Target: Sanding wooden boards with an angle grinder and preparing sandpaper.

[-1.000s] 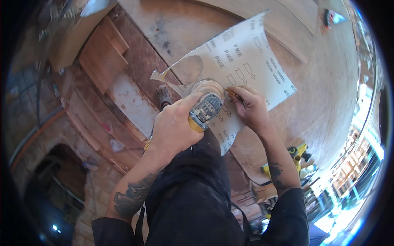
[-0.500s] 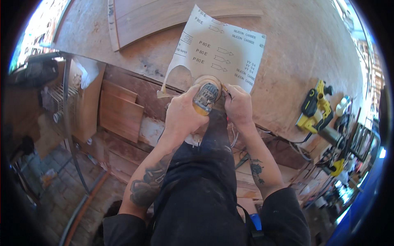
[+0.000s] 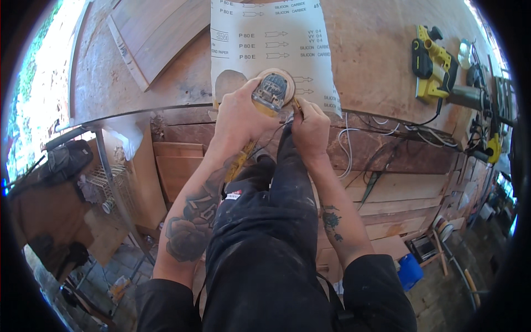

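Note:
My left hand is wrapped round a yellow and dark power sander. Its round pale pad rests against a large sheet of sandpaper, printed backing up. A rounded cut-out at the sheet's lower left shows the brown bench beneath. Close to the pad's right edge, my right hand pinches a thin, pencil-like stick; most of it is hidden by the fingers. The sander's yellow handle runs back under my left wrist.
The sheet lies at the near edge of a wooden workbench. A wooden panel lies at the far left. At the right sits a yellow and black electric planer, near other tools. White cables hang below the bench edge.
The view has turned, so the bench edge and sheet look straighter. Printed arrows right of the pad now show. Both hands keep their hold at the pad.

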A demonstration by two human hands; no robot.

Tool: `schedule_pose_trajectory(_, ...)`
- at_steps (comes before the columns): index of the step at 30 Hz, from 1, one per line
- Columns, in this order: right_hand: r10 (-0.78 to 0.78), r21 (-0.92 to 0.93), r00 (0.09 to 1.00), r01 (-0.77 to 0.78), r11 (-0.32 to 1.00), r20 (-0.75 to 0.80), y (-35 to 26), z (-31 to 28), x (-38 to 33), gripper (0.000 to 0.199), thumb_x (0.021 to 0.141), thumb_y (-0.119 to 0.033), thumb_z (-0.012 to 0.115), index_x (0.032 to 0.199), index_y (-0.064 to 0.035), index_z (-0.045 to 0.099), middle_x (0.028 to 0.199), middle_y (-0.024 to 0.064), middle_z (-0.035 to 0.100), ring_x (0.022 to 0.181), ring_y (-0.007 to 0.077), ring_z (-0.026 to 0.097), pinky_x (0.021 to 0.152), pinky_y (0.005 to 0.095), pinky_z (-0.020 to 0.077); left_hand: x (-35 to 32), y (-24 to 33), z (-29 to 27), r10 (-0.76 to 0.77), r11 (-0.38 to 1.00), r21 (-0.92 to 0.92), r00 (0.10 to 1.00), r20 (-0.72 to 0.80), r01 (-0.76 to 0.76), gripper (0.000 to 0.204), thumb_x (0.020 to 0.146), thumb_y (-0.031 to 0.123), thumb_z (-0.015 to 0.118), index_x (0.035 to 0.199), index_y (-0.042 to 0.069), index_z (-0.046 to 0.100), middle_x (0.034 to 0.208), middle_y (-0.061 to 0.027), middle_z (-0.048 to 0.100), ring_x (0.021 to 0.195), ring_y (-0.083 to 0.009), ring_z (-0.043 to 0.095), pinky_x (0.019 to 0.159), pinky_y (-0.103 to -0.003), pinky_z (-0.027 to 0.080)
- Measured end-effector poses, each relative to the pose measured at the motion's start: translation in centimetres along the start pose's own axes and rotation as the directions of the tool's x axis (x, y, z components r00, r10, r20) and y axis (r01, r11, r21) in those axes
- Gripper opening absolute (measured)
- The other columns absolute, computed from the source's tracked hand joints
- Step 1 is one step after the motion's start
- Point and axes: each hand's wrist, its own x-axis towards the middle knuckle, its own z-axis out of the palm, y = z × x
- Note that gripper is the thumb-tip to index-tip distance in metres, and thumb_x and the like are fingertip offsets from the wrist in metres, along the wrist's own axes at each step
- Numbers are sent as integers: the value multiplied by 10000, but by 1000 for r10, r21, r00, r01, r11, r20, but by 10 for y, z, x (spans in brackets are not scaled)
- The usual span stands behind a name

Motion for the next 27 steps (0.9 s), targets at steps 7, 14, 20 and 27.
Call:
schedule_pose_trajectory(7,33,83,956,-9,996,-292,-13,57,-49,177,914,-26,647,1075,3,712,945,192,717,868,389,714,732,466,588,6,0,0,34,989,143,997,65,-43,765,632,258,863,1342,55,664,1064,-185,775,1000,-332,760,904,-399,585)
schedule_pose_trajectory(14,46,203,890,53,978,-454,-36,87,-78,198,928,-21,703,1124,-14,723,987,180,737,862,364,735,715,428,598,15,-7,-8,-5,986,168,988,153,-21,736,629,249,855,1314,43,682,1059,-170,773,977,-292,758,906,-378,582)
schedule_pose_trajectory(20,-17,-2,920,18,1000,-392,33,-35,-129,117,949,-81,752,1049,-23,737,987,150,756,879,323,751,760,394,608,-5,-28,-65,9,987,-163,996,89,6,700,634,175,849,1295,12,683,1036,-97,758,915,-186,723,858,-334,584)
schedule_pose_trajectory(27,247,188,932,-201,961,-266,34,-115,-151,137,1037,-122,645,1074,3,687,1004,160,740,880,295,741,783,373,570,-45,-62,-130,-20,853,-522,999,-48,-8,761,648,41,824,1384,9,635,1061,-65,741,902,-169,711,840,-318,589)
